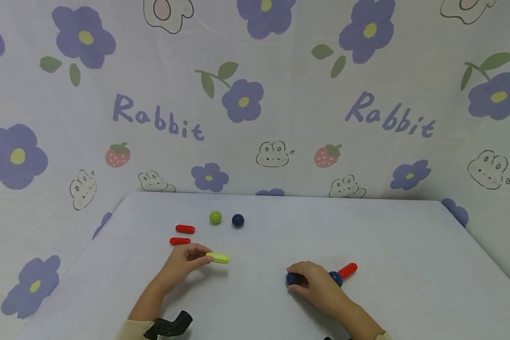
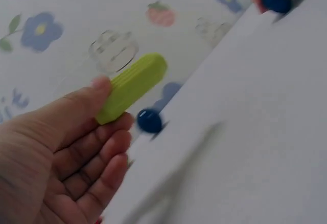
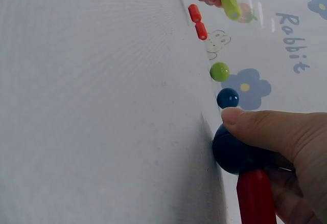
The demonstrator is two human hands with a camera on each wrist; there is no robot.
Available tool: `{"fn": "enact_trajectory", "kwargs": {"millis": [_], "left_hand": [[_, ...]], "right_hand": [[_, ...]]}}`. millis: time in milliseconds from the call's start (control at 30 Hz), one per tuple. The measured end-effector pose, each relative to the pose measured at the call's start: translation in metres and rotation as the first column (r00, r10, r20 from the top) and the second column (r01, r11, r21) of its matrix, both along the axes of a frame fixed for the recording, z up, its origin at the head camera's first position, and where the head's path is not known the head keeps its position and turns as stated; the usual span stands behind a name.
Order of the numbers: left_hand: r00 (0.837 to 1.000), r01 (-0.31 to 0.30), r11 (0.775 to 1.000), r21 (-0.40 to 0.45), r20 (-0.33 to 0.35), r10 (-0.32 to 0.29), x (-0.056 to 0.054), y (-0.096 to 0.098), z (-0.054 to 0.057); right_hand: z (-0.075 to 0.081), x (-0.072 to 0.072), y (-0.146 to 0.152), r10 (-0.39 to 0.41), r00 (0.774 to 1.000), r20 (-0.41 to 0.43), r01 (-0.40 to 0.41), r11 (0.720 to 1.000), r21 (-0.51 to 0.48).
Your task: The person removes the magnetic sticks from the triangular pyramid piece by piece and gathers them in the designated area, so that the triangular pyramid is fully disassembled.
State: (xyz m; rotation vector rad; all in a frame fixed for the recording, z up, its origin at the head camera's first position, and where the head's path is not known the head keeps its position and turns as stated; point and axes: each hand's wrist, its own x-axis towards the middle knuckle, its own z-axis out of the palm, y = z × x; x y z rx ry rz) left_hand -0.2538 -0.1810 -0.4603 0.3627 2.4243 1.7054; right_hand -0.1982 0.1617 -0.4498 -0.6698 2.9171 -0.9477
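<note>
Head view: the left hand (image 1: pixel 186 262) pinches one end of a yellow-green stick (image 1: pixel 220 258) between thumb and fingers, raised off the surface (image 1: pixel 246 307), its free end pointing out from the fingertips toward the right hand (image 1: pixel 319 284). That hand's thumb and fingers grip a held blue ball (image 1: pixel 293 279); in the right wrist view an inner red stick (image 3: pixel 255 198) runs from this ball back alongside the fingers. Just past the right knuckles come a second blue ball (image 1: pixel 336 277) and, touching it, an outer red stick (image 1: pixel 348 270); the hand hides how the inner one meets them. Just beyond the left fingers lies a close red stick (image 1: pixel 180 241), and past it a further red stick (image 1: pixel 184 229). Farther out from the left fingertips, a green ball (image 1: pixel 215 217) and a far blue ball (image 1: pixel 238 220) sit near each other, apart. Behind everything hangs a cloth (image 1: pixel 297 104) printed with flowers and rabbits.
</note>
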Motion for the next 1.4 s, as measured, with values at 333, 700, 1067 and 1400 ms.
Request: {"fn": "enact_trajectory", "kwargs": {"millis": [333, 700, 1067, 1400], "left_hand": [[0.972, -0.232, 0.968, -0.094, 0.020, 0.235, -0.004, -0.057, -0.007], [0.923, -0.382, 0.907, -0.177, -0.031, 0.383, -0.007, -0.072, -0.011], [0.932, -0.363, 0.904, -0.224, -0.095, 0.351, -0.007, -0.079, -0.016], [0.938, -0.345, 0.909, -0.233, -0.100, 0.331, -0.008, -0.084, -0.020]], "right_hand": [[-0.001, 0.000, 0.000, -0.013, 1.000, 0.011, 0.013, 1.000, -0.005], [0.000, 0.000, 0.001, -0.023, 1.000, 0.015, 0.023, 1.000, -0.011], [-0.001, -0.001, 0.000, -0.023, 1.000, 0.003, 0.023, 1.000, -0.007], [-0.002, 0.000, 0.001, -0.013, 1.000, -0.003, 0.013, 1.000, -0.012]]}}
